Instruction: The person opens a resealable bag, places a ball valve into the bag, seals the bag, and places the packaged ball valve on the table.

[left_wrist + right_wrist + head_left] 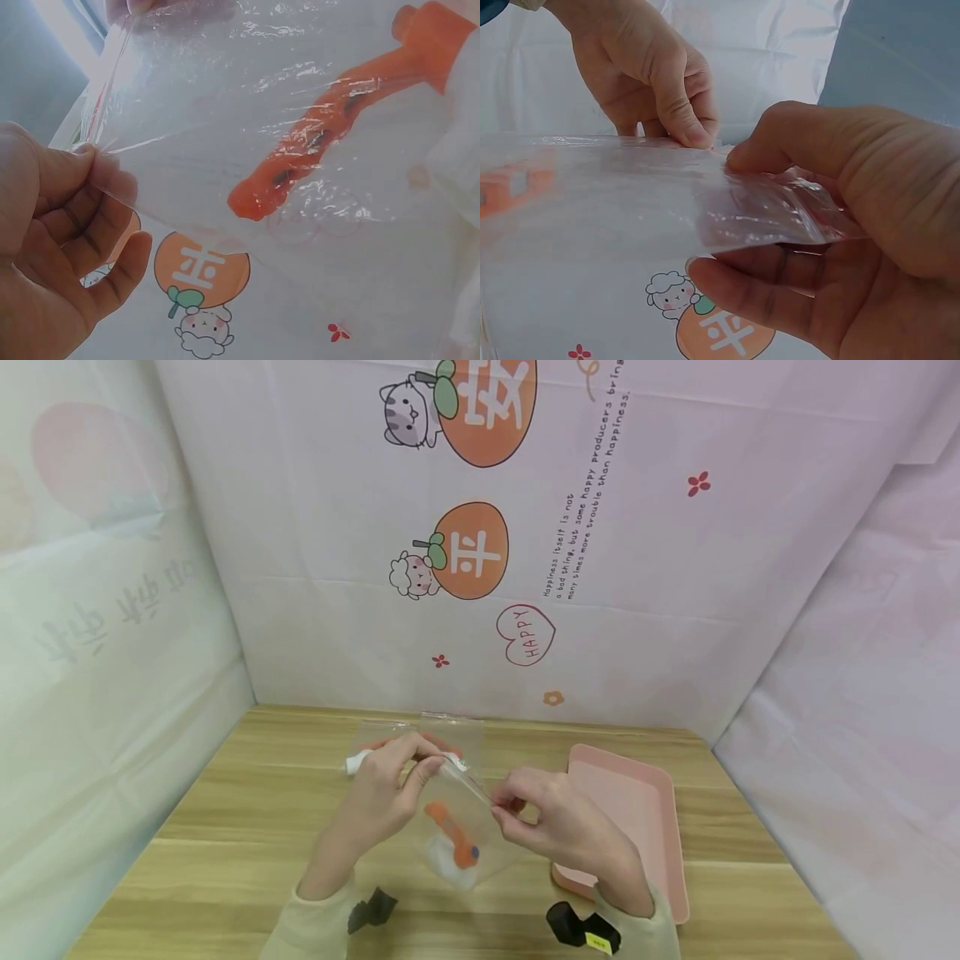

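A clear plastic bag (480,847) hangs between my two hands, its top edge stretched slantwise. Inside it are an orange piece (300,150) with dark slots along a bent arm and a white part (444,860); their exact kind is unclear. My left hand (385,785) pinches one end of the bag's top edge between thumb and fingers. Farther right and slightly lower, my right hand (562,822) pinches the other end. In the right wrist view, the right thumb and index finger grip the film while the lower fingers stay below it.
Behind my left hand, more clear bags (453,723) with orange and white contents lie on the wooden table (225,827). A pink tray (663,852) stands at the right, partly behind my right forearm. Printed cloth (337,568) walls enclose the back and sides.
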Tool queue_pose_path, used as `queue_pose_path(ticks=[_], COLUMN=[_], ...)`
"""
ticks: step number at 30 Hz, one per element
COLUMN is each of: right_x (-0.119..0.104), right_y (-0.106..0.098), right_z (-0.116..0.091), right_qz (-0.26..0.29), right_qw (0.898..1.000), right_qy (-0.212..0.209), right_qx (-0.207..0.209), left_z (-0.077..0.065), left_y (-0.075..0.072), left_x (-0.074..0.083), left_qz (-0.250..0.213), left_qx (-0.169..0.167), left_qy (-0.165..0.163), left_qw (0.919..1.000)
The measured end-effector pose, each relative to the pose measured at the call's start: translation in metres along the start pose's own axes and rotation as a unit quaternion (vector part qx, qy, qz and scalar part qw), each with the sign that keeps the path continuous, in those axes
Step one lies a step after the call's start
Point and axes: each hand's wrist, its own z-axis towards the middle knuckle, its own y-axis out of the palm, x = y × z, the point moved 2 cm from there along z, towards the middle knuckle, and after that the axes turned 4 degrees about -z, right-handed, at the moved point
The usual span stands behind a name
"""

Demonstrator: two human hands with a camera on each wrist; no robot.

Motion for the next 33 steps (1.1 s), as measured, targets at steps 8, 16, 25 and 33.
queue_pose_path(ticks=[8,16,25,33], right_x=[0.0,-0.001,-0.001,-0.002], right_y=[-0.001,-0.002,-0.003,-0.004], right_z=[-0.001,-0.003,-0.002,-0.004], right_qz=[-0.001,-0.003,-0.008,-0.012], right_qw=[1.0,1.0,1.0,1.0], right_qy=[-0.009,-0.007,-0.018,-0.012], right_qx=[-0.001,-0.006,-0.002,-0.01], left_z=[-0.001,-0.002,-0.005,-0.006], left_y=[-0.004,-0.007,-0.01,-0.011], left_x=[-0.002,-0.005,-0.011,-0.017], left_qz=[0.0,-0.019,0.016,0.022], left_qx=[0.009,0.016,0.029,0.03], left_qy=[-0.017,-0.016,-0.014,-0.018], left_qw=[0.9998,0.9996,0.9993,0.9992])
